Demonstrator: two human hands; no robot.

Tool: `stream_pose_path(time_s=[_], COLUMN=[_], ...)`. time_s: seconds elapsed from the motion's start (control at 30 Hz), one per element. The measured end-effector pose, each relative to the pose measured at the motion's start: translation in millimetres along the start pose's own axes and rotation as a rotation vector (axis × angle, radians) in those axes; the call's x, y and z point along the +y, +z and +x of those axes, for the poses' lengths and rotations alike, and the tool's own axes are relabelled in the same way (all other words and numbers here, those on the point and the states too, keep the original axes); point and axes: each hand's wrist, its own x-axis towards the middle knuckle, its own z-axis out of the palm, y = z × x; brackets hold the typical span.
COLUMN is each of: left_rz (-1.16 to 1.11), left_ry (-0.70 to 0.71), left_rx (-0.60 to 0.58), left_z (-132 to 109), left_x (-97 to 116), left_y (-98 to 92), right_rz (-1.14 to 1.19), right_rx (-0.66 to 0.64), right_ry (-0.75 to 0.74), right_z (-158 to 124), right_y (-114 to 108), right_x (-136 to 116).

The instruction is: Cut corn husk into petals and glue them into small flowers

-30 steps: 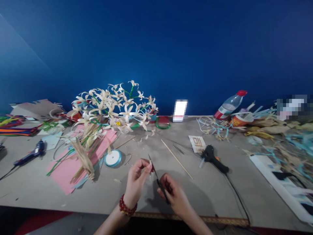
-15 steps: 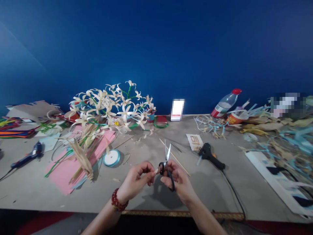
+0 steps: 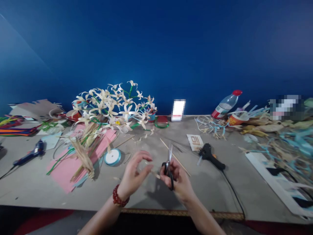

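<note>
My right hand (image 3: 179, 181) is closed around the black handles of a pair of scissors (image 3: 168, 164), whose blades point up and away from me. A small pale strip (image 3: 155, 174) sticks out leftward from that hand's fingers. My left hand (image 3: 134, 173), with a red bead bracelet at the wrist, hovers just left of the strip with its fingers curved and apart, holding nothing. Both hands are above the grey table (image 3: 151, 195) near its front edge.
A bunch of cream paper flowers (image 3: 114, 106) stands at the back left over pink sheets (image 3: 70, 163). A ribbon spool (image 3: 112, 157), a thin wooden stick (image 3: 174, 156), a black glue gun (image 3: 211, 156) with cord, a blue glue gun (image 3: 29, 155) and a plastic bottle (image 3: 226, 104) lie around.
The scissors swung from pointing down across my hands to blades up. My left hand let go of the small strip and opened; the strip now sits at my right hand.
</note>
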Motion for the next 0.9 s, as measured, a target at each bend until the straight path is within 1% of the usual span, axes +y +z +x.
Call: stream_pose_path(time_s=[0.03, 0.07, 0.1, 0.13, 0.2, 0.23, 0.27, 0.4, 0.47, 0.53, 0.6, 0.67, 0.8, 0.9], left_rz=[-0.001, -0.009, -0.027, -0.052, -0.105, -0.131, -0.158, -0.282, -0.372, -0.465, -0.512, -0.506, -0.431, -0.345], left_ry=[0.052, 0.085, 0.095, 0.084, 0.025, -0.01, -0.04, -0.158, -0.204, -0.233, -0.242, -0.239, -0.226, -0.199], left_rx=[0.146, 0.243, 0.273, 0.246, 0.107, 0.062, 0.048, 0.127, 0.13, 0.108, 0.082, 0.053, 0.019, 0.016], left_z=[-1.2, -3.0, -5.2, -7.7, -13.1, -15.5, -17.6, -20.3, -18.7, -16.3, -14.2, -12.7, -11.2, -10.0], left_x=[-1.8, -3.3, -4.5, -5.4, -6.9, -7.9, -8.9, -12.5, -11.6, -9.0, -6.1, -4.4, -5.6, -7.5], left_y=[0.4, 1.5, 3.5, 6.6, 16.1, 21.8, 27.8, 45.3, 48.2, 47.8, 45.2, 41.6, 35.1, 32.4], right_rz=[0.026, 0.052, 0.076, 0.089, 0.075, 0.057, 0.038, -0.001, -0.013, -0.026, -0.042, -0.063, -0.091, -0.099], right_rx=[0.074, 0.143, 0.2, 0.239, 0.267, 0.271, 0.274, 0.286, 0.294, 0.29, 0.245, 0.135, -0.126, -0.257], right_ry=[-0.029, -0.055, -0.076, -0.091, -0.123, -0.143, -0.164, -0.212, -0.203, -0.171, -0.124, -0.066, 0.038, 0.087], right_z=[0.0, 0.1, 0.2, 0.2, -0.3, -1.0, -1.8, -4.4, -4.3, -3.7, -4.1, -6.4, -15.3, -21.7], right_y=[0.6, 1.3, 2.2, 3.2, 5.9, 7.6, 9.4, 16.3, 17.1, 14.6, 9.0, 1.2, -13.5, -18.8], right_x=[2.2, 4.6, 7.2, 9.7, 14.1, 15.9, 17.4, 20.5, 20.8, 20.4, 20.1, 20.2, 21.2, 20.3])
